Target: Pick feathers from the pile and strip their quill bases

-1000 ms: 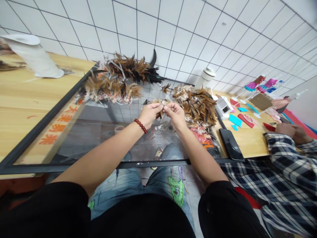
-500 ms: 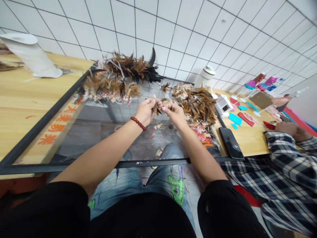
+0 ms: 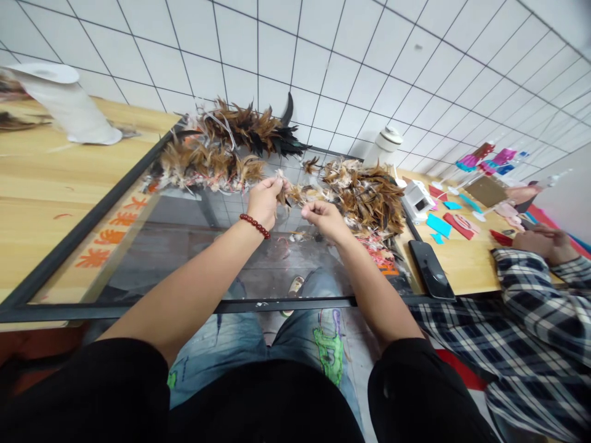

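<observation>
My left hand (image 3: 264, 200), with a red bead bracelet at the wrist, is closed on a small bunch of brown feathers (image 3: 284, 195) with a pale top end. To its right, my right hand (image 3: 325, 219) has thumb and forefinger pinched together; whatever may be between them is too small to make out. Both hands are above a glass panel (image 3: 194, 258) in a black frame. A large pile of brown feathers (image 3: 369, 194) lies just beyond my right hand. More brown feathers (image 3: 210, 163) lie beyond my left hand, with a darker heap (image 3: 258, 129) behind them.
A white roll (image 3: 78, 111) stands at far left. On the right are a white bottle (image 3: 385, 146), a small white device (image 3: 418, 200), a phone (image 3: 430, 269) and blue and red pieces. A co-worker's hands (image 3: 545, 243) and plaid sleeves are at far right; a tiled wall rises behind.
My hands have drawn apart. The left has moved slightly left and up with the feathers, while the right has come away from them and lowered a little.
</observation>
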Demonstrator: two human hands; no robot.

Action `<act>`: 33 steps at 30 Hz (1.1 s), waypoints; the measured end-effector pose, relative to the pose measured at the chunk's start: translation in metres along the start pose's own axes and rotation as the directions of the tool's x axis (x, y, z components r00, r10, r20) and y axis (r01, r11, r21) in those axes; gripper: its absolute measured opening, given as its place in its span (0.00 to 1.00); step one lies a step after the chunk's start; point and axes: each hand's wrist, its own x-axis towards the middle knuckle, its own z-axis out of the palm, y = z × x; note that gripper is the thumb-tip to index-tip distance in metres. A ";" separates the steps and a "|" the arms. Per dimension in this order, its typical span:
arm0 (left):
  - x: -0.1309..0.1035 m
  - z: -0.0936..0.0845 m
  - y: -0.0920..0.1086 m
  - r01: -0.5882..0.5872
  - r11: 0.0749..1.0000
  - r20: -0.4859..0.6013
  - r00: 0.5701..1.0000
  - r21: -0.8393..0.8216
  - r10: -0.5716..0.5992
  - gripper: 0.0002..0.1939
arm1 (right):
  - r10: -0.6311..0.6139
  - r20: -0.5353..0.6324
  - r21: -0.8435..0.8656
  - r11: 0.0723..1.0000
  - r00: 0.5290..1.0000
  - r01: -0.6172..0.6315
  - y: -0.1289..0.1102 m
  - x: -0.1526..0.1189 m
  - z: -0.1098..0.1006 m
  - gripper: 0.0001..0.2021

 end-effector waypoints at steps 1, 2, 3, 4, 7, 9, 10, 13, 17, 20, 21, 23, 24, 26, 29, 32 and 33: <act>-0.001 0.001 0.001 0.026 1.000 0.012 1.000 -0.018 -0.025 0.07 | 0.026 -0.029 0.035 0.999 0.999 -0.025 0.002 0.002 -0.004 0.08; -0.002 0.001 0.002 0.045 0.999 0.017 0.999 -0.030 -0.044 0.08 | 0.045 -0.053 0.021 0.999 0.998 -0.044 0.004 0.003 -0.007 0.09; -0.001 0.001 0.003 0.049 0.998 0.009 0.999 -0.035 -0.049 0.08 | 0.045 -0.079 -0.042 0.998 0.996 -0.048 0.005 0.003 -0.010 0.10; 0.000 0.001 0.005 0.033 0.999 -0.012 0.999 -0.033 -0.033 0.08 | 0.013 -0.098 -0.148 0.989 0.995 -0.027 0.005 0.002 -0.011 0.10; 0.005 -0.002 0.008 -0.093 0.995 -0.107 0.990 0.021 0.095 0.07 | -0.189 -0.013 -0.535 0.831 0.982 0.153 0.004 -0.001 -0.003 0.15; 0.009 -0.004 0.010 -0.152 0.987 -0.148 0.976 0.055 0.159 0.06 | -0.212 0.111 -0.683 0.694 0.971 0.229 0.002 -0.002 0.010 0.20; 0.010 -0.004 0.011 -0.162 0.985 -0.158 0.973 0.062 0.170 0.06 | -0.185 0.145 -0.724 0.650 0.972 0.232 0.000 -0.002 0.016 0.22; 0.011 -0.005 0.010 -0.151 0.987 -0.166 0.973 0.062 0.159 0.07 | -0.155 0.167 -0.777 0.587 0.974 0.226 -0.002 -0.001 0.023 0.19; 0.010 -0.003 0.007 -0.117 0.989 -0.154 0.979 0.088 0.130 0.07 | -0.204 0.108 -0.709 0.670 0.973 0.219 0.002 0.000 0.001 0.09; 0.005 -0.003 0.004 -0.097 0.978 -0.091 0.989 0.184 0.115 0.07 | -0.251 0.040 -0.592 0.774 0.967 0.225 0.006 -0.002 -0.017 0.09; 0.003 -0.002 0.004 -0.090 0.966 -0.047 0.993 0.241 0.104 0.07 | -0.276 0.024 -0.570 0.786 0.961 0.240 0.006 -0.003 -0.020 0.10; -0.002 -0.002 0.003 -0.061 0.924 0.069 0.997 0.378 0.037 0.08 | -0.337 0.009 -0.569 0.773 0.942 0.282 0.005 -0.004 -0.020 0.11; -0.005 -0.002 0.002 -0.036 0.893 0.129 0.991 0.448 -0.025 0.08 | -0.366 0.009 -0.588 0.750 0.931 0.301 0.003 -0.004 -0.019 0.12; -0.010 -0.002 0.001 0.018 0.831 0.230 0.958 0.556 -0.174 0.09 | -0.409 0.010 -0.642 0.697 0.913 0.319 -0.001 -0.005 -0.016 0.12; -0.013 0.000 0.000 0.053 0.808 0.272 0.927 0.587 -0.258 0.09 | -0.422 -0.066 -0.695 0.669 0.904 0.262 -0.005 -0.006 -0.016 0.11; -0.010 0.000 0.000 0.064 0.868 0.202 0.962 0.492 -0.185 0.10 | -0.332 -0.222 -0.690 0.718 0.917 0.093 0.000 -0.005 -0.024 0.10; -0.009 0.000 0.000 0.076 0.891 0.180 0.968 0.447 -0.173 0.10 | -0.287 -0.266 -0.682 0.731 0.920 0.030 0.003 -0.004 -0.027 0.09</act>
